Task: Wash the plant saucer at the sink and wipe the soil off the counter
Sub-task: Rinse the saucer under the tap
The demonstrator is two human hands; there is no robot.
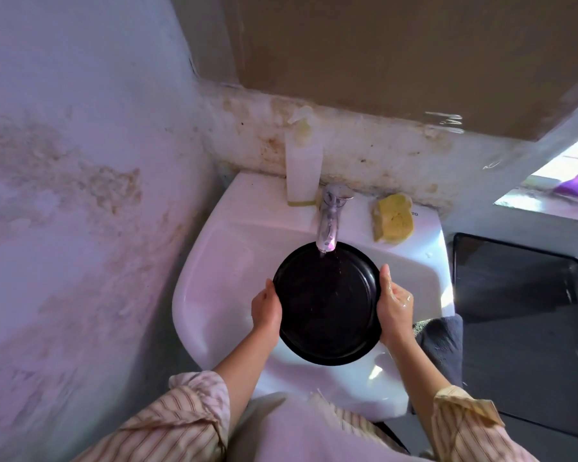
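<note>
A round black plant saucer (326, 305) is held level over the white sink (207, 281), its far rim under the chrome tap (329, 221). Water runs from the spout onto the saucer. My left hand (266, 311) grips the saucer's left rim. Gripping the right rim is my right hand (394, 305), wet and shiny. A yellow sponge (392, 218) lies on the sink's back ledge to the right of the tap.
A white soap dispenser (303, 161) stands on the ledge left of the tap. A dark grey cloth (442, 341) hangs over the sink's right edge. A black tray (521, 315) lies on the surface to the right. A stained wall closes the left side.
</note>
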